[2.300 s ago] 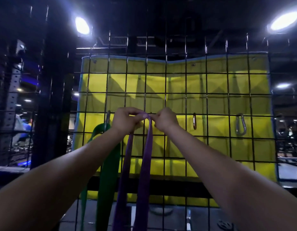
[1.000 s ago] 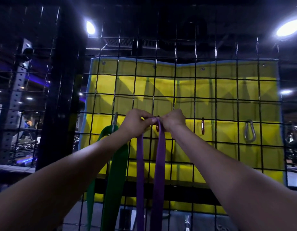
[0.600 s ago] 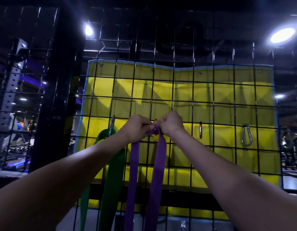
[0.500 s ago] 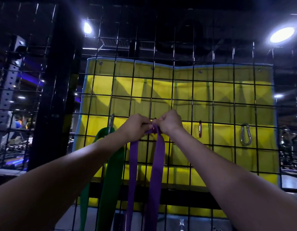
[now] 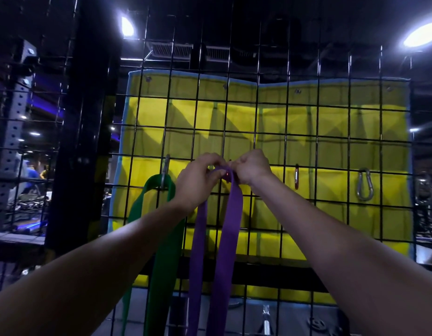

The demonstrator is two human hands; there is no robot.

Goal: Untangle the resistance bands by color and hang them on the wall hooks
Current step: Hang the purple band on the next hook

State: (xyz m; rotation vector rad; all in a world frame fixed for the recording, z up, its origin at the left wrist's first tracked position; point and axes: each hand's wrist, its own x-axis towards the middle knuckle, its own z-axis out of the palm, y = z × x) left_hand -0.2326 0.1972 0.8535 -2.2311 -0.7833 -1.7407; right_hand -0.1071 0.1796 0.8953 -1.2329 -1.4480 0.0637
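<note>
Purple band (image 5: 230,214) is being pinched mid-frame by curled fingers of left hand (image 5: 198,180) and right hand (image 5: 252,167); green band (image 5: 161,238) is hanging just left on wire grid (image 5: 287,132)

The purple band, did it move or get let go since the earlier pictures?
No visible change. Both hands, left and right, still pinch the top of the purple band at a clip on the wire grid. The green band still hangs beside it, and the red clip and silver clip remain bare.

I see my left hand (image 5: 198,180) and right hand (image 5: 252,167) pinching the purple band's (image 5: 224,229) top at the wire grid (image 5: 273,132); the green band (image 5: 161,238) hangs beside it.
</note>
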